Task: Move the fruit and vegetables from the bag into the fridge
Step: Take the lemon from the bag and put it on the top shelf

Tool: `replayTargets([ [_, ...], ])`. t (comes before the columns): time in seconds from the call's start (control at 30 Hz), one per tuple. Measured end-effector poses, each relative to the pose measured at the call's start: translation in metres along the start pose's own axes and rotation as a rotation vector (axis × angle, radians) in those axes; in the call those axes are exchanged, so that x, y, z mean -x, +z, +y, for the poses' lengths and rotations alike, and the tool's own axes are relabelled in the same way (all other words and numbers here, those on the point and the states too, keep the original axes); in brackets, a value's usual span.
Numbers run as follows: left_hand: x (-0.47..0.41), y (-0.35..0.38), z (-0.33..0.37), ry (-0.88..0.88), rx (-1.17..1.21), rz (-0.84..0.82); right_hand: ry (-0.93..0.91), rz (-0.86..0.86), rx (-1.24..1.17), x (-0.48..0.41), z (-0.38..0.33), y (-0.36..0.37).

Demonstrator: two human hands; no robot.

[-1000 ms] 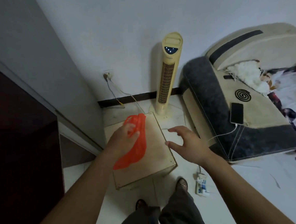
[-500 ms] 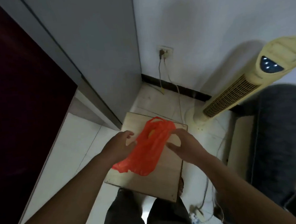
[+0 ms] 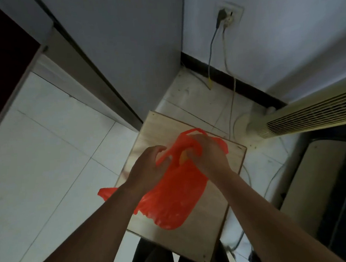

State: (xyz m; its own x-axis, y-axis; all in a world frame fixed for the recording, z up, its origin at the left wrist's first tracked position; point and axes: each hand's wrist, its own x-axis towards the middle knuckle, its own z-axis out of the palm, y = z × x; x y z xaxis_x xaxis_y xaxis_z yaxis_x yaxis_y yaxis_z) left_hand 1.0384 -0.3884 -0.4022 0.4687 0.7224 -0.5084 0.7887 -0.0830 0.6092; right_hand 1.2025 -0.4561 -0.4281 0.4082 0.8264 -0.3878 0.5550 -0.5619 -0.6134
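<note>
1. On the wooden surface [image 3: 160, 127], a red bag [image 3: 171, 197] is lying slack, with one corner hanging over the left edge above the white tiled floor [image 3: 49, 149].
2. The left hand [image 3: 148, 168] is gripping the left side of the bag's mouth, its fingers curling tightly into the plastic.
3. The right hand [image 3: 208, 157] is holding the other side of the mouth. Its fingers are bunching narrowly around the plastic, and a handle loop is lying over its knuckles.
4. A yellow-orange fruit [image 3: 182, 159] is showing inside the mouth, between the two hands. Whether the right fingers are touching it cannot be told.
5. Beyond the surface, two cables are hanging from a wall socket [image 3: 229, 15] down to the floor.
6. A cream tower fan [image 3: 307, 115] is standing to the right of the cables.
7. At the far left, a dark red panel [image 3: 2, 59] is filling the frame's edge.
</note>
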Motion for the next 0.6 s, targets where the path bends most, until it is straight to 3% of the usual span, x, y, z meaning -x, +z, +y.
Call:
replayTargets([
  [0.13,-0.009,0.028,-0.005,0.049,0.041,-0.037,0.054,-0.084,-0.013,0.031,0.051,0.019],
  [0.3,-0.002,0.059,-0.031,0.084,-0.058,-0.232,0.134,-0.19,-0.032,0.055,0.086,0.034],
  [0.5,-0.003,0.063,-0.042,0.054,0.021,-0.21,0.007,0.121,-0.014,0.051,0.064,0.029],
  [0.6,-0.004,0.058,-0.043,0.057,0.051,-0.197,-0.035,0.053,-0.006,0.049,0.052,0.028],
])
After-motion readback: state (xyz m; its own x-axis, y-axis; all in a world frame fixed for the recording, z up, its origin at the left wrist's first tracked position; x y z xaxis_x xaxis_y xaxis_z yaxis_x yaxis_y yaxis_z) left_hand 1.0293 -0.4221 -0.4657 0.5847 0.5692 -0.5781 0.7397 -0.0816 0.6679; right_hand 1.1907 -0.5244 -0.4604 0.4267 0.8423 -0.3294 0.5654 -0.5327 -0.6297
